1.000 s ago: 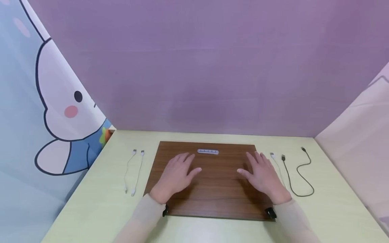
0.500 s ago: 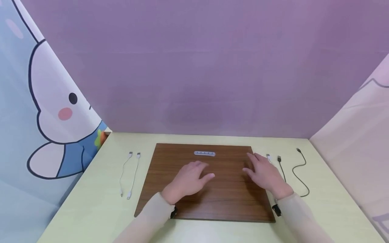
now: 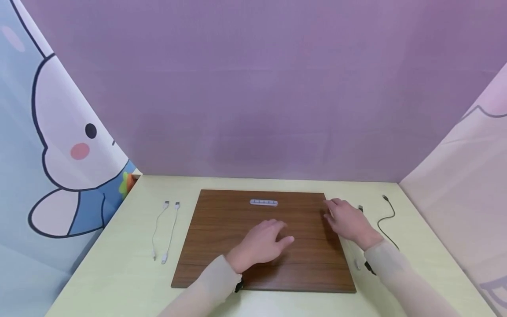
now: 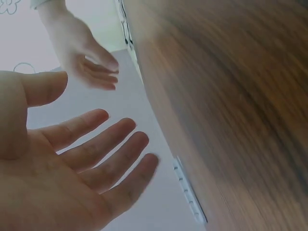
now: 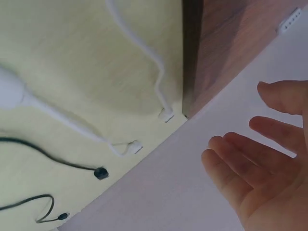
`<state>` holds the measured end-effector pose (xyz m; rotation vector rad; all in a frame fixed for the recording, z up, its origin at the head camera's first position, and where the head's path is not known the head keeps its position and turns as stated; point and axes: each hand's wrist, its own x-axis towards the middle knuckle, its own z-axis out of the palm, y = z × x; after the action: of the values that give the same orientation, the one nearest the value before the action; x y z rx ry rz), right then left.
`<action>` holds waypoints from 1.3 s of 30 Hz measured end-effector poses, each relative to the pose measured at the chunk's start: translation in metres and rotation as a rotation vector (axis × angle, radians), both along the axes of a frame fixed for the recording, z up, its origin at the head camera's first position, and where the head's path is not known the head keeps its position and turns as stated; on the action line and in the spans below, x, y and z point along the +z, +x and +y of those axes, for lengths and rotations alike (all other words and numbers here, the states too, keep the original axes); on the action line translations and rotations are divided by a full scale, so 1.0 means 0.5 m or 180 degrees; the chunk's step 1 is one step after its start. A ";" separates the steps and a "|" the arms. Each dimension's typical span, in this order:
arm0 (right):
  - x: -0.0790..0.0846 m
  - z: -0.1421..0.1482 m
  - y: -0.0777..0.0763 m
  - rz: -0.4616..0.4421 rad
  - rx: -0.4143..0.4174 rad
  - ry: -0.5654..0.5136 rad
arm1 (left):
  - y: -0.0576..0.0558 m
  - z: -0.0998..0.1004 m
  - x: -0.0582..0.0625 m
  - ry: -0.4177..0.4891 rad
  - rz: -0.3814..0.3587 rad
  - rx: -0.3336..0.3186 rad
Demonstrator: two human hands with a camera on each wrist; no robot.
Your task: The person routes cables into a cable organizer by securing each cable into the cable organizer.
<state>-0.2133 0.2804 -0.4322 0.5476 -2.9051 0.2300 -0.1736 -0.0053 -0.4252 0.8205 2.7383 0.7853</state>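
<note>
My left hand (image 3: 263, 242) hovers palm down over the middle of a brown wood-grain board (image 3: 222, 220), holding nothing. In the left wrist view its fingers are spread and loosely bent. My right hand (image 3: 348, 222) hangs over the board's right edge, fingers loosely bent and nothing between them. A pale cable organizer strip (image 3: 263, 202) with several slots lies near the board's far edge. Below and beside my right hand are two white cables (image 5: 139, 41) and a black USB cable (image 3: 394, 215); the hand and sleeve hide parts of them in the head view.
Two white USB cables (image 3: 172, 229) lie side by side on the pale table (image 3: 115, 264), left of the board. A purple cloth (image 3: 261, 97) rises behind the table. Printed cloths hang at left and right, the left one with a cartoon figure (image 3: 67, 132).
My left hand has moved right and nearer to me over the board. My right hand has shifted to the board's right edge, covering more of the cables. The head view has turned slightly.
</note>
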 end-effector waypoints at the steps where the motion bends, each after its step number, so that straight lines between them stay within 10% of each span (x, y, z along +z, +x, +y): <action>1: 0.001 0.002 -0.001 -0.0018 0.0007 0.0011 | 0.002 0.004 -0.001 -0.0023 -0.0016 -0.0007; 39: -0.010 0.068 -0.088 -0.0601 -0.0289 0.0016 | -0.003 0.155 -0.025 0.0628 -0.0468 -0.0067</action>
<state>-0.2570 0.3144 -0.4375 0.4139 -3.1047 0.2761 -0.1750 0.0720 -0.4378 0.7917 2.5489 1.0795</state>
